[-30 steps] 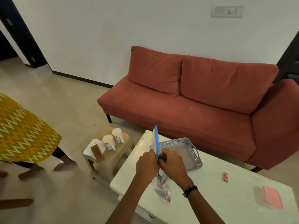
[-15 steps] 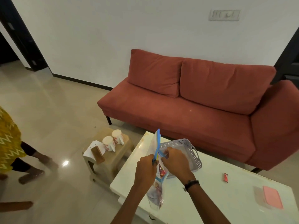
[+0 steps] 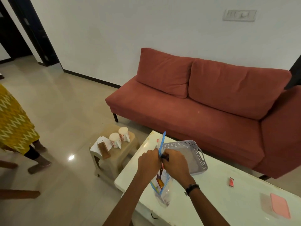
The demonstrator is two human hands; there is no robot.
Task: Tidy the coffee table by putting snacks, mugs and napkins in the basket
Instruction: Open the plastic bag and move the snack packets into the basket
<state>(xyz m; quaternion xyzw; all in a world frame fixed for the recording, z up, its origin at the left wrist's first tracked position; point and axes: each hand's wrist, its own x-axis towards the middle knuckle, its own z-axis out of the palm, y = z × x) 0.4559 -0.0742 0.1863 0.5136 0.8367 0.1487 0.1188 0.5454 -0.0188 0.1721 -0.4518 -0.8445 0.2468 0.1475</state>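
Plastic snack bag (image 3: 161,180) being pinched at its top by left hand (image 3: 147,162) and right hand (image 3: 176,163), both grips clamped; next, dropping it into grey basket (image 3: 201,162).

Clear blue-edged snack bag (image 3: 160,183) hanging over the table edge, perhaps unsealed, beside empty grey basket (image 3: 199,150).

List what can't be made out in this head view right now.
- Zip bag contents: wrappers blurred behind plastic, brand unreadable.
- Bag's seal: hidden by left hand and right hand.
- Basket near corner: behind the hands.
- Pink-lidded box contents: under the lid.
- Small red item: too small to identify.
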